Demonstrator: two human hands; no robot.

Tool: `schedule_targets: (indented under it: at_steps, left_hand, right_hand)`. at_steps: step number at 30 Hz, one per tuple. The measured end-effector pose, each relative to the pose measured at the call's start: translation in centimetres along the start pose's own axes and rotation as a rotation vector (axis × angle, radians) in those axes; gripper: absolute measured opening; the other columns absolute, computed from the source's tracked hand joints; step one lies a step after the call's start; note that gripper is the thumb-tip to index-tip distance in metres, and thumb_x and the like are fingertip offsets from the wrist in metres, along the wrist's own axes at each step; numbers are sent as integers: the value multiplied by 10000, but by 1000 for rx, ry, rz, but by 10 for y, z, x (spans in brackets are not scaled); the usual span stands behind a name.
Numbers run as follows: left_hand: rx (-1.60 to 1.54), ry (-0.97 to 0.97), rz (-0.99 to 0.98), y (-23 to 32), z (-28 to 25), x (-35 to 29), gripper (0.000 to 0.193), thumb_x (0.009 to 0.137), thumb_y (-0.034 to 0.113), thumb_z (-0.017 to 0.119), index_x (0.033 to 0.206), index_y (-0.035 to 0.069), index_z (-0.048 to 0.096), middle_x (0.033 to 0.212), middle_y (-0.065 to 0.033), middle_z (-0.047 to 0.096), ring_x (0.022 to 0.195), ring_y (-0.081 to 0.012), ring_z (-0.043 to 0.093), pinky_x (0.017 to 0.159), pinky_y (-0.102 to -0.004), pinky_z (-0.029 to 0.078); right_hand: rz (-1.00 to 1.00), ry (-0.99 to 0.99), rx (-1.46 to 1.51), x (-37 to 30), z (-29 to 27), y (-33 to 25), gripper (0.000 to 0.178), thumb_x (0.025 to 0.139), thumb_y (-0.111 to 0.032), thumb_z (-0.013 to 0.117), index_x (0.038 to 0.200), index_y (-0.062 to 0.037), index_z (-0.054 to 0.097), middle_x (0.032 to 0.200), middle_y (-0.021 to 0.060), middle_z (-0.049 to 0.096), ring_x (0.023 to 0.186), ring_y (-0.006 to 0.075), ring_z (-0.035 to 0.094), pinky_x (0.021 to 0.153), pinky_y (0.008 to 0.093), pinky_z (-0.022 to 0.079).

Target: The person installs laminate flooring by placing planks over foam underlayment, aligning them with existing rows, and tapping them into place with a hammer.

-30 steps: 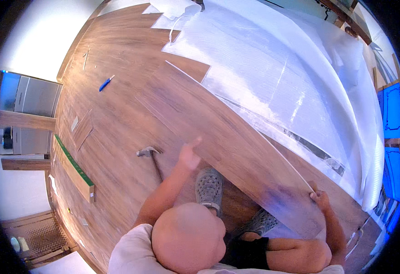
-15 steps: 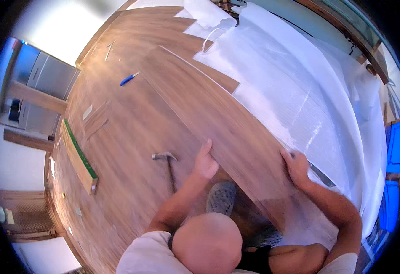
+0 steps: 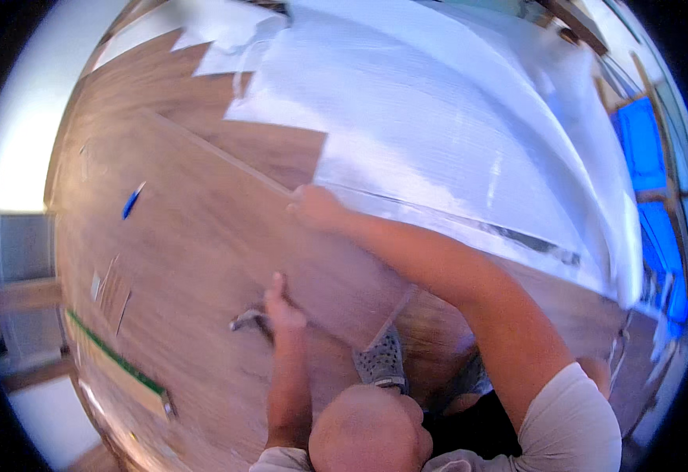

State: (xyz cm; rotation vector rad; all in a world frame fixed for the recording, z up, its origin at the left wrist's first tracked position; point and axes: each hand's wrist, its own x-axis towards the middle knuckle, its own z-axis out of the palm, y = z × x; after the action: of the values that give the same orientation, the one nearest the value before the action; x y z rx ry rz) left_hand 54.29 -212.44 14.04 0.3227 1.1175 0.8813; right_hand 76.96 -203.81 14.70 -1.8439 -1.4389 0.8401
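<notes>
The plank (image 3: 226, 212) lies long on the wood floor (image 3: 163, 330), its far edge running along the white underlay (image 3: 454, 134). The right hand (image 3: 312, 206) reaches out to that far edge near the underlay's border, fingers curled over the plank; motion blur hides how firm the grip is. The left hand (image 3: 281, 305) rests flat on the plank's near end, fingers straight, holding nothing. A hammer (image 3: 248, 318) lies just beside the left hand. A shoe (image 3: 381, 360) sits close under the plank's near end. Open floor spreads to the left, with a blue pen (image 3: 131, 200) and a green level (image 3: 112, 363) well apart from the plank.
</notes>
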Motion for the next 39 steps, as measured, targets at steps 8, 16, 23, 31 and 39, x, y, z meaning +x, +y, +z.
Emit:
schedule_targets:
  at_steps: [8,16,23,31,39]
  left_hand:
    - [492,4,112,96,-87,86,606,968,419,486,1315,-77,495,1325,-193,532,1205,-341,515,1031,-461,409]
    - [1424,193,613,203,-92,101,486,950,392,555,1157,-40,631,1105,-215,638,1047,-335,600,905,-446,473]
    - [2176,-101,905,162,42,93,411,930,376,583,1081,3,668,1027,-234,655,963,-392,621,829,-486,489]
    - [2558,-1218,860,-25,320,26,316,914,325,595,1043,43,654,1081,-177,659,1029,-382,601,902,-470,474]
    - [1951,-1532,951,-347,435,-85,473,851,213,680,1295,96,565,1316,-174,554,1241,-361,500,1045,-432,414]
  right_hand:
    - [142,-505,-458,-185,-156,91,359,798,-334,609,878,4,703,890,245,692,850,404,680,756,514,532]
    - [627,-545,-713,-470,-321,169,292,847,-291,633,933,-13,657,895,225,677,863,423,648,764,523,514]
    - [996,47,-651,-700,-390,242,316,881,-289,609,1011,-2,622,935,236,659,891,425,633,811,518,496]
    - [972,655,-1033,-692,-528,365,504,838,-195,645,1268,20,493,1161,239,583,1104,402,564,933,473,482]
    - [879,800,-1326,-650,-584,460,695,779,-262,722,1333,-13,386,1160,233,568,1137,399,556,908,474,506]
